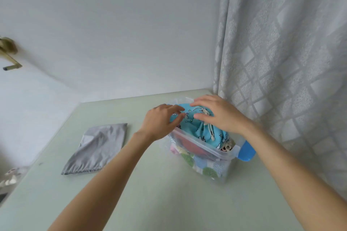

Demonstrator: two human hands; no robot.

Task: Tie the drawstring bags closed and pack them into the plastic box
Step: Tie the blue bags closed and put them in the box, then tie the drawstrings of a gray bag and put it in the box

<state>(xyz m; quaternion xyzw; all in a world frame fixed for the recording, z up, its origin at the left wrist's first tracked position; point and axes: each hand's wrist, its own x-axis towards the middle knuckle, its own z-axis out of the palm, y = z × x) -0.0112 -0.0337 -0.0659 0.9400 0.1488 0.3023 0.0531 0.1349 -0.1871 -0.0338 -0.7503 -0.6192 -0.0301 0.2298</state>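
both hands are down on the blue cartoon-print drawstring bag that sits at the top of the clear plastic box. the left hand rests at the bag's left end with fingers loosely bent, touching the fabric without pinching it; the right hand lies flatter over the bag's far right side, fingers fairly straight, pressing down. neither hand grips anything.

the bag's white cord looks drawn and knotted, its ends trailing toward the box's near rim, so the tying of this bag seems done and the step in hand is packing: pushing the bag down among the other bags already in the box, whose red, pink and green-dotted fabrics show through the near wall. the bag bulges above the rim, so it likely needs a firm, even press to settle it.

the bag's long axis runs along the box's length, from the far left corner toward the near right end where the blue handle clip sticks out; its gathered mouth points toward that clip.

left of the box, well apart on the pale green counter, a grey drawstring bag lies flat and limp. by my reckoning it comes next: lift it, pull its cord, knot it, then fit it in on top.
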